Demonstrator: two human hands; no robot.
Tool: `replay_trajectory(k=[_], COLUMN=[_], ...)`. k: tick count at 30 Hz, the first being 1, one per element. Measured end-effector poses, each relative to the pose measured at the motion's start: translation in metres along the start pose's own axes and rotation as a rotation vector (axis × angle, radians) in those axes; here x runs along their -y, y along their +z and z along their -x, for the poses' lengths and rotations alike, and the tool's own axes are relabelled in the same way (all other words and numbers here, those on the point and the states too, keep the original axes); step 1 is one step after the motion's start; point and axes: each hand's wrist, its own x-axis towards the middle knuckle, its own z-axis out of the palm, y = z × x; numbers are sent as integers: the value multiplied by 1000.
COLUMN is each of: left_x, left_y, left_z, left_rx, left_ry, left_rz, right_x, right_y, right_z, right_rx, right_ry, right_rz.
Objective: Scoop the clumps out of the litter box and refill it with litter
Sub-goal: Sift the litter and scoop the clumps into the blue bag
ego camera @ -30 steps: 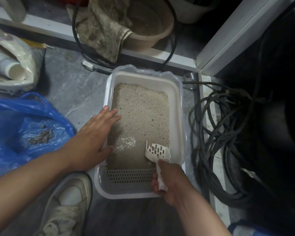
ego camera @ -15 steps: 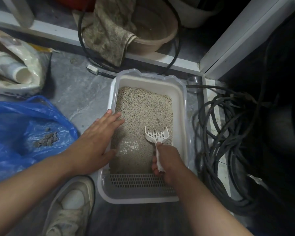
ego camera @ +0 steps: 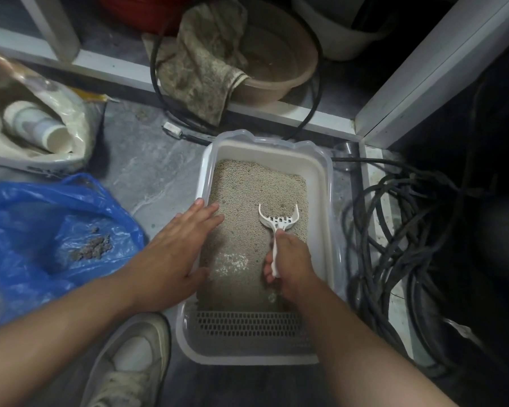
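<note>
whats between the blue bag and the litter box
In the head view, the left hand and forearm cross that stretch, fingers resting flat on the litter box left rim; beyond the hand, bare grey floor separates it from the blue bag.

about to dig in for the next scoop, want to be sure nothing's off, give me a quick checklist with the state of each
1. Scoop gripped: ok, the right hand is curled round its handle.
2. Box steadied: ok, the left hand lies flat on its left rim.
3. Scoop empty: ok, nothing shows in its slotted head.
4. Blue bag open to take clumps: ok, it lies open left of the box with clumps already in it.
5. Clumps left in the litter: cannot tell, only a pale patch shows near the middle.
6. Cables clear of the box: ok, they lie right of it.
</note>
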Motion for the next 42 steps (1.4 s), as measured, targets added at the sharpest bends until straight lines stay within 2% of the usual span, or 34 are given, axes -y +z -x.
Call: replay_trajectory(k=[10,24,42], left_x=[0,-2,-1], left_y=[1,-1,-1], left_z=[0,0,0], left_rx=[-4,4,23], left_ry=[2,-8,-21], left_rz=[-7,-3,3], right_x=[-15,-18,-20], right_y=[-7,-2,-1], right_z=[56,85,92], right_rx=[50,84,93], right_ry=[-219,-181,-236], right_rz=[71,65,126])
